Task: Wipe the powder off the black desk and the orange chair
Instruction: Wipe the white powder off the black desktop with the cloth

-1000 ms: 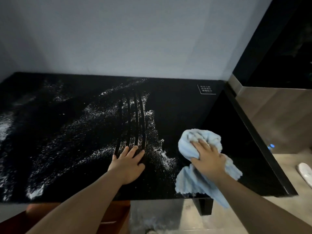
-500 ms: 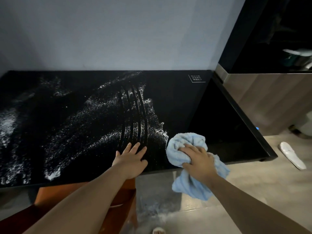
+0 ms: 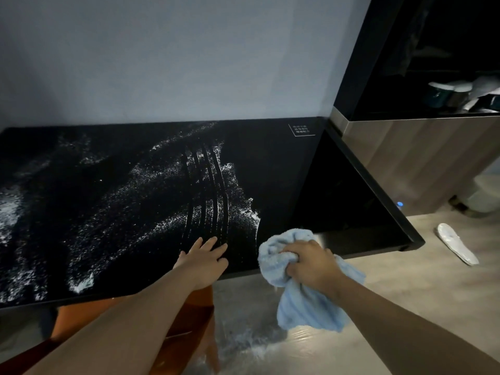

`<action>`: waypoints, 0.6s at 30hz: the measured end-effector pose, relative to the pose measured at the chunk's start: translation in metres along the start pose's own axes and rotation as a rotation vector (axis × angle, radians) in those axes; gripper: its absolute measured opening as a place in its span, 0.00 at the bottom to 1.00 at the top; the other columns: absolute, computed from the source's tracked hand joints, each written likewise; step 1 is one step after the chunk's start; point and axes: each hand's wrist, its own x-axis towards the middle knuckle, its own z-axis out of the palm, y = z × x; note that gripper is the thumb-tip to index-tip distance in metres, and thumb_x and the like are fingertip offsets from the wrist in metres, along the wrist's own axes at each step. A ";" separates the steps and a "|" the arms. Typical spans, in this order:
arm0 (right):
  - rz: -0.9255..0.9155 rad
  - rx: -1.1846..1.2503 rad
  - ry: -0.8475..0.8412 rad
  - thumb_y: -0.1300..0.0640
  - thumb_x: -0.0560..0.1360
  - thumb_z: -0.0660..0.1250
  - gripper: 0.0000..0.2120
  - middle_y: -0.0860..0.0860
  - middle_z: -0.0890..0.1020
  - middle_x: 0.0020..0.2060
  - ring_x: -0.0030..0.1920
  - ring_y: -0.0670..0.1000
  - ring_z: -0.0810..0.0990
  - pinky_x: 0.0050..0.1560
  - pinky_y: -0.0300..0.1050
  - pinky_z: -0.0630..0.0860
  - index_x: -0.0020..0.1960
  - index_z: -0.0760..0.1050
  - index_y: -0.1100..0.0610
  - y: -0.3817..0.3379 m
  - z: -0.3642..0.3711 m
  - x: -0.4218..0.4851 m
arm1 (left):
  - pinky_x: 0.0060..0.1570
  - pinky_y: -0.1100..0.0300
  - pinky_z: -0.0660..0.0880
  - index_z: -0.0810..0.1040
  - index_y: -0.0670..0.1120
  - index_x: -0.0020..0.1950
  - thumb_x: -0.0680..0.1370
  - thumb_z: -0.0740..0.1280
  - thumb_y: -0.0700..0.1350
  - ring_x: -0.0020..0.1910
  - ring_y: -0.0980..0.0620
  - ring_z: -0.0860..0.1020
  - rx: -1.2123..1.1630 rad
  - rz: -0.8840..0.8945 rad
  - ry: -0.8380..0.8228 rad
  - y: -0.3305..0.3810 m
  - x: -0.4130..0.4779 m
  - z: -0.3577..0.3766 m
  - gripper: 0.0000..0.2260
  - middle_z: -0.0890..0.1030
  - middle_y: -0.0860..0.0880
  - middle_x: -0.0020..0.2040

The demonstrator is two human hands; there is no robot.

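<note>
i get one view only: a wide-angle camera worn on the person's head. it looks forward and steeply down over the near edge of the black desk (image 3: 270,163), facing the wall (image 3: 189,63) behind it. it sits close: the left hand (image 3: 205,255) and right hand (image 3: 311,262) reach in from the bottom edge, with the floor (image 3: 405,272) at lower right.
</note>
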 end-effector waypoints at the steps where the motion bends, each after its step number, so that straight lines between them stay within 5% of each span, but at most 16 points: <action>1: 0.001 0.014 0.006 0.53 0.70 0.62 0.15 0.45 0.77 0.53 0.57 0.51 0.73 0.55 0.50 0.67 0.55 0.77 0.44 -0.001 -0.005 0.000 | 0.73 0.41 0.43 0.48 0.56 0.78 0.83 0.47 0.52 0.77 0.48 0.38 0.012 0.001 0.011 -0.001 0.000 -0.001 0.23 0.42 0.53 0.79; 4: 0.012 0.135 0.156 0.49 0.61 0.58 0.22 0.48 0.79 0.52 0.55 0.54 0.76 0.54 0.52 0.71 0.52 0.78 0.49 0.000 -0.016 0.005 | 0.74 0.43 0.46 0.50 0.55 0.78 0.83 0.47 0.53 0.77 0.48 0.38 0.039 -0.011 0.078 0.001 0.005 -0.005 0.23 0.44 0.52 0.79; 10: -0.015 0.338 0.414 0.43 0.60 0.55 0.23 0.48 0.77 0.49 0.50 0.53 0.77 0.49 0.57 0.76 0.51 0.73 0.51 0.019 -0.042 0.043 | 0.75 0.46 0.50 0.49 0.51 0.78 0.82 0.48 0.55 0.77 0.50 0.41 0.041 -0.026 0.210 0.026 0.029 -0.022 0.25 0.44 0.52 0.79; 14: -0.009 0.458 0.467 0.50 0.63 0.66 0.20 0.51 0.77 0.50 0.45 0.53 0.79 0.43 0.55 0.79 0.53 0.70 0.55 0.032 -0.068 0.080 | 0.75 0.47 0.50 0.48 0.50 0.78 0.82 0.48 0.55 0.77 0.51 0.41 -0.011 -0.096 0.264 0.034 0.049 -0.036 0.25 0.45 0.53 0.79; 18: -0.037 0.390 0.500 0.54 0.68 0.71 0.22 0.53 0.70 0.59 0.54 0.54 0.74 0.52 0.54 0.75 0.58 0.68 0.59 0.050 -0.101 0.133 | 0.74 0.45 0.51 0.46 0.51 0.78 0.82 0.49 0.56 0.77 0.48 0.42 -0.075 -0.215 0.292 0.039 0.077 -0.052 0.26 0.44 0.52 0.79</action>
